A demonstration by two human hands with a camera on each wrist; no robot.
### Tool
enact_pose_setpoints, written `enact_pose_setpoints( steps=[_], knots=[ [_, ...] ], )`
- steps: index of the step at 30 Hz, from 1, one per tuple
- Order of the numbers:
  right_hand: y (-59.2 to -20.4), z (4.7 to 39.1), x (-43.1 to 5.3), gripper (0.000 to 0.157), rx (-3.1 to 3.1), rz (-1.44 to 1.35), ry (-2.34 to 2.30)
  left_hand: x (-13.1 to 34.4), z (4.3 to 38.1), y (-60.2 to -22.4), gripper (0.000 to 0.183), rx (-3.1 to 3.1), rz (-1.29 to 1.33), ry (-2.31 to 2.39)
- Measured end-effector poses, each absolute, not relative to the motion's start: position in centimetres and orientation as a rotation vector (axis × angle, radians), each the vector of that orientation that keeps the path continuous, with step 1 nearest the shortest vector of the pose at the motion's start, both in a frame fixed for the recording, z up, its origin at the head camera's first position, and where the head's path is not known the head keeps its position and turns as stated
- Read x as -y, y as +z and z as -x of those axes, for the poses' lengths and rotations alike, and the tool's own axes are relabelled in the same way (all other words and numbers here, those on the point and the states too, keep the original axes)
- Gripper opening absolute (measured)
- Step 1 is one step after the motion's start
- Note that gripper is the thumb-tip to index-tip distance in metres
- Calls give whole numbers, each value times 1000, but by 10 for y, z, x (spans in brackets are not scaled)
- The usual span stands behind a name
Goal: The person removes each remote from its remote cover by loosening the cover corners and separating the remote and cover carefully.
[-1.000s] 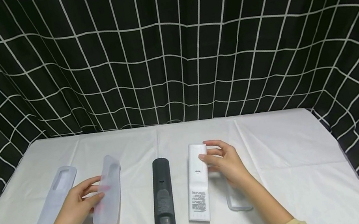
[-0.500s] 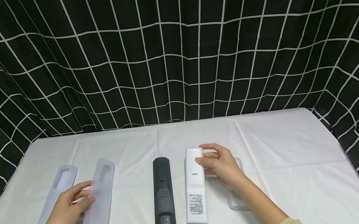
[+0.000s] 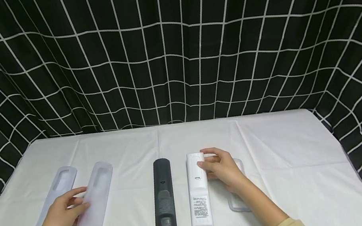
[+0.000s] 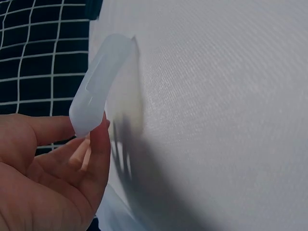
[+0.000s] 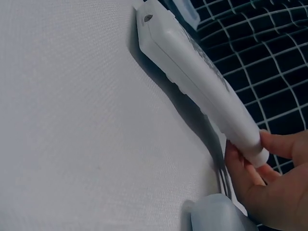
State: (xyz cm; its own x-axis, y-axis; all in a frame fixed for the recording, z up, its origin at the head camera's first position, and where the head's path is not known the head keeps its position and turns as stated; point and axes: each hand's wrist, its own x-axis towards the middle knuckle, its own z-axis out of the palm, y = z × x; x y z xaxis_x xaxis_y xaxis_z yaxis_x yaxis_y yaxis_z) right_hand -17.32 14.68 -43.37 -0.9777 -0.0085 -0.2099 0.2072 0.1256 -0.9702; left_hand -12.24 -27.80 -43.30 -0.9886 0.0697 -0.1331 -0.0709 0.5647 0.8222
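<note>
My left hand pinches a translucent silicone remote cover at its left edge. In the left wrist view the cover tilts above the cloth, between thumb and fingers. A white remote control lies back up in the head view, printed label toward me. My right hand holds it by its far end; in the right wrist view, thumb and fingers pinch that end of the white remote, its other end close over the cloth. A black remote control lies face down between both hands.
Another translucent cover lies at far left, partly behind my left hand. A third clear cover lies partly under my right forearm. White cloth covers the table; a black curtain with white grid lines hangs around it.
My left hand has moved left and toward me with its cover, which now lies flatter. My right hand has brought the white remote slightly toward me and lower.
</note>
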Motion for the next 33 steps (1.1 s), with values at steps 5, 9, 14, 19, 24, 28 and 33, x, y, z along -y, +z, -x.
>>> enact_pose_setpoints(
  steps=[5,9,14,19,24,28,33],
  knots=[
    [-434,173,-146,48,-2251,-193,-1951,281,122,-435,52,-2678,11,1373],
    [-436,175,-146,45,-2285,-218,-1926,282,122,-436,50,-2728,10,1342],
    [-438,176,-143,44,-2343,-252,-1887,281,120,-437,47,-2808,-2,1256],
    [-439,177,-140,44,-2389,-256,-1847,281,120,-437,45,-2868,-20,1154],
    [-441,177,-139,45,-2438,-242,-1784,282,118,-436,43,-2904,-30,1078],
    [-442,177,-138,46,-2489,-231,-1727,282,117,-434,41,-2921,-37,1054],
    [-440,174,-138,44,-2536,-225,-1684,281,116,-432,40,-2935,-33,1033]
  ],
)
